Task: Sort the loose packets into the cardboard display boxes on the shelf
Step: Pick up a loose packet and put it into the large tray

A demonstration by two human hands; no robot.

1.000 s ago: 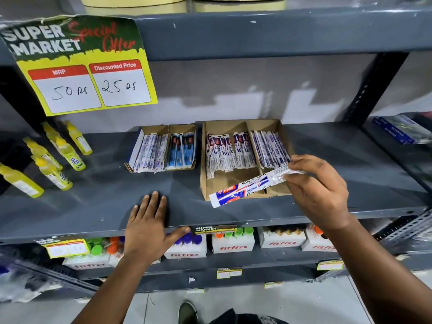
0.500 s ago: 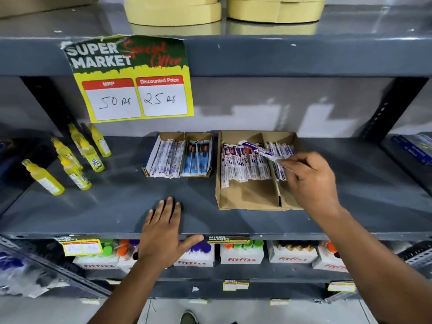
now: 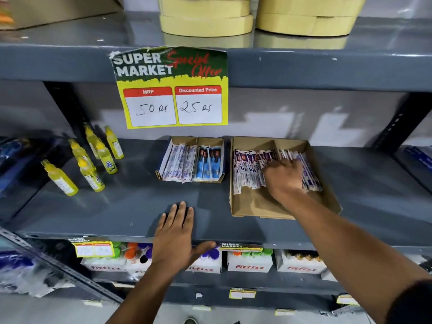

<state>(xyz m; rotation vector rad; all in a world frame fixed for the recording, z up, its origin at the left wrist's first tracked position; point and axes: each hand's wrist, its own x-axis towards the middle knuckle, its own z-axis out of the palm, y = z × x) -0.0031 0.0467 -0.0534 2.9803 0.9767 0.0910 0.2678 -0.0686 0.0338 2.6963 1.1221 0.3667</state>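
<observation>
A large cardboard display box (image 3: 257, 206) lies on the grey shelf (image 3: 131, 206), right of centre. Its left compartment holds red-and-purple packets (image 3: 245, 169) and its right compartment white-and-purple packets (image 3: 309, 176). My right hand (image 3: 284, 176) rests palm down on these packets at the divider, with its fingertips buried among them, so any grip is hidden. A smaller display box (image 3: 184, 141) to the left holds white packets (image 3: 178, 163) and blue packets (image 3: 209, 163). My left hand (image 3: 175, 237) lies flat on the shelf's front edge, fingers apart, holding nothing.
Several yellow bottles (image 3: 93, 160) stand at the shelf's left. A price sign (image 3: 173, 90) hangs from the upper shelf, which carries tape rolls (image 3: 205, 17). White Fitfizz boxes (image 3: 249, 263) fill the shelf below. A dark upright (image 3: 392, 127) stands at the right.
My right hand carried a long packet from the box's front up over the packet rows, then dropped onto them. The packet no longer shows in the hand. My left hand stayed put.
</observation>
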